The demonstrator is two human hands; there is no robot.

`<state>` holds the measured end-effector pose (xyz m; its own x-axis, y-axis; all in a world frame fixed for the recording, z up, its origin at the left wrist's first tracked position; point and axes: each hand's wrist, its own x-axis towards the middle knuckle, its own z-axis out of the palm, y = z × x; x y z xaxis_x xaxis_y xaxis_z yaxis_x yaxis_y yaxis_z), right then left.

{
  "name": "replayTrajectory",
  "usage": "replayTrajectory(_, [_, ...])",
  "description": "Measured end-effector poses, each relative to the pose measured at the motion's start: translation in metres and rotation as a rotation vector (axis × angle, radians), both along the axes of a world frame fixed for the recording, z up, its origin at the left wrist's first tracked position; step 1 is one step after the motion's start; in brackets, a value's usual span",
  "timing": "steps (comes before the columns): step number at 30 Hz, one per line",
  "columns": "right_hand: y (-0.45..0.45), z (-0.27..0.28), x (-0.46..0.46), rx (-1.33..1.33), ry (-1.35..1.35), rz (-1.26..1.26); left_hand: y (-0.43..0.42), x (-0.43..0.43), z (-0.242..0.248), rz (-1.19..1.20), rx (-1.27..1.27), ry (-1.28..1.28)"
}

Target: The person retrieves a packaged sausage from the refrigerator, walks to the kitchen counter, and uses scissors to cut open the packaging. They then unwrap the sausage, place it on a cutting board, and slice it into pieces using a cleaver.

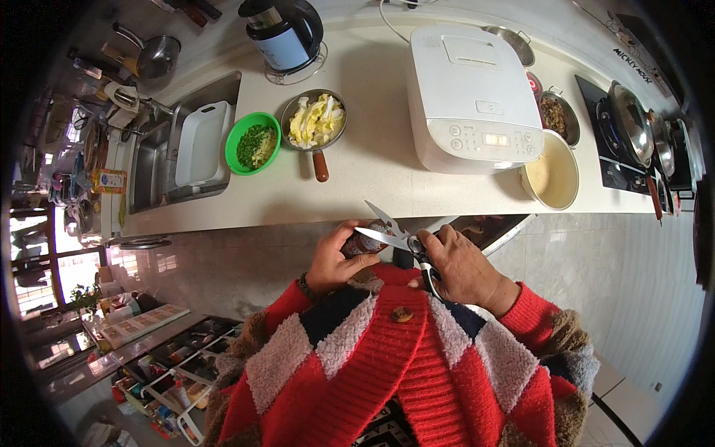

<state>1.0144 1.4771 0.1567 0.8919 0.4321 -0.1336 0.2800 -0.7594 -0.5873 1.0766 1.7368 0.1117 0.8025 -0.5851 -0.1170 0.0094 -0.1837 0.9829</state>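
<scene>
My left hand (335, 258) grips a dark reddish-brown jar or bottle (357, 244) that bears a printed label; part of it is hidden by a blade. In my right hand (466, 268) are kitchen scissors (391, 239) with black and white handles. Their blades stand apart, pointing left, and overlap the jar in the view; I cannot tell whether they touch it. Both hands are in front of my chest, just off the counter's front edge.
On the counter (368, 195) stand a white rice cooker (475, 95), a pan of cut cabbage (315, 120), a green bowl (229, 144) of chopped greens, a cream pot (550, 170) and a kettle (287, 53). A sink (151, 162) lies left, a gas hob (592, 106) right. Below is an open drawer (508, 234).
</scene>
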Motion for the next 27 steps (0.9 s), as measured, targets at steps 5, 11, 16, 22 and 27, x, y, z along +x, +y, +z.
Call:
replayTrajectory(5, [0.0026, -0.0014, 0.0007, -0.035, -0.022, -0.002, -0.0011, 0.0008, -0.0013, 0.022, -0.032, -0.038])
replayTrajectory(11, [0.0070, -0.0004, 0.0006, -0.045, -0.029, -0.024, 0.0004, 0.0007, -0.0055, 0.078, -0.065, -0.079])
replayTrajectory(16, [0.0053, 0.0011, -0.0013, -0.055, -0.063, -0.008, 0.0032, 0.0008, -0.0069, 0.052, -0.073, -0.059])
replayTrajectory(22, [0.0024, 0.0021, -0.0051, -0.045, -0.098, 0.014, 0.0052, 0.0012, -0.0085, 0.016, -0.124, -0.087])
replayTrajectory(27, [0.0022, 0.0057, -0.0072, -0.016, -0.113, -0.008, 0.0073, -0.0010, -0.0070, 0.004, -0.101, -0.075])
